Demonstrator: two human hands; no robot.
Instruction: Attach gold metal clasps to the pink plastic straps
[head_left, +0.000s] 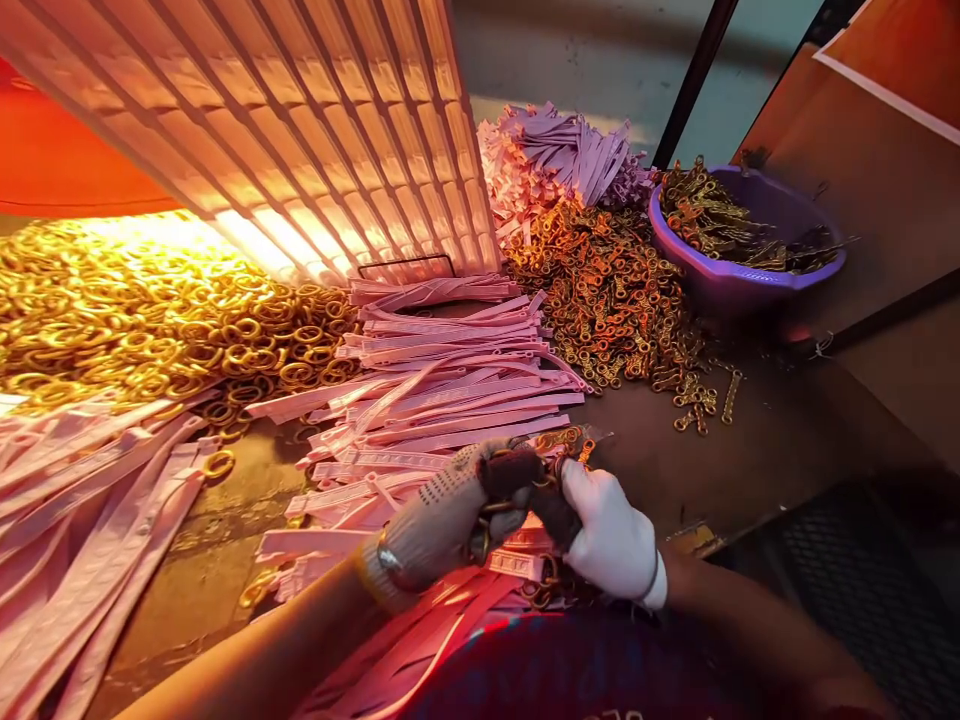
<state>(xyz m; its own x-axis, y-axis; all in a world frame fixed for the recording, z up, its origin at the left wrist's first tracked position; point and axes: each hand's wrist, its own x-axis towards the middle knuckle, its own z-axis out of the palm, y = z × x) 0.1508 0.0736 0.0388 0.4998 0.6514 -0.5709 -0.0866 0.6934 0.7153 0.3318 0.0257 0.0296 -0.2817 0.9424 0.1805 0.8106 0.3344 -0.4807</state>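
Note:
In the lower middle of the head view my left hand (469, 505), in a grey dotted knit glove with dark fingertips, is closed. Dull brass rings (491, 512) show between and below its curled fingers. My right hand (611, 530) wears a white glove, also dark at the fingers, and is closed in a pinch touching the left fingertips. What the right fingers hold is hidden. Under and in front of both hands lie pink straps (442, 400) with small holes at their ends. More brass rings (544, 590) and a strap end (517, 566) are just below the hands.
A large heap of brass rings (172, 320) covers the left, beside a ribbed translucent panel (337, 130). Long pink straps (97, 540) lie front left. Small metal links (615, 290) are piled right of centre, near a purple basin (739, 280) and bundled lilac straps (577, 155).

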